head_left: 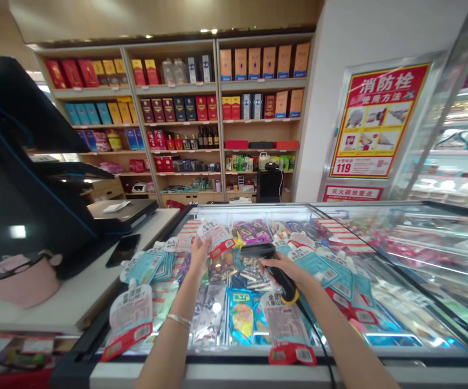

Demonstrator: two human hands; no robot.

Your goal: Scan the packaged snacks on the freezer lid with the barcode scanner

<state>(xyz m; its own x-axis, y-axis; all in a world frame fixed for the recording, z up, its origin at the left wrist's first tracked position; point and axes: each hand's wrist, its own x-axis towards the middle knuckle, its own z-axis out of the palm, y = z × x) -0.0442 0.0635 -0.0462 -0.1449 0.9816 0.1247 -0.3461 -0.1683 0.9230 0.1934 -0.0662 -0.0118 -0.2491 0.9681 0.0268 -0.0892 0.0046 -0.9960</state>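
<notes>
Left hand pinches held pouch over freezer toward far edge, right hand grips scanner; cable, crossing front edge, could snag the front pouch and drag it off.

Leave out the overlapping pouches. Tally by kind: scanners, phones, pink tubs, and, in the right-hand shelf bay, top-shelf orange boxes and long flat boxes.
Handheld scanner, in the right hand: 1
Phone: 1
Pink tub: 1
Orange boxes: 6
Long flat boxes: 3
Total: 12
</notes>
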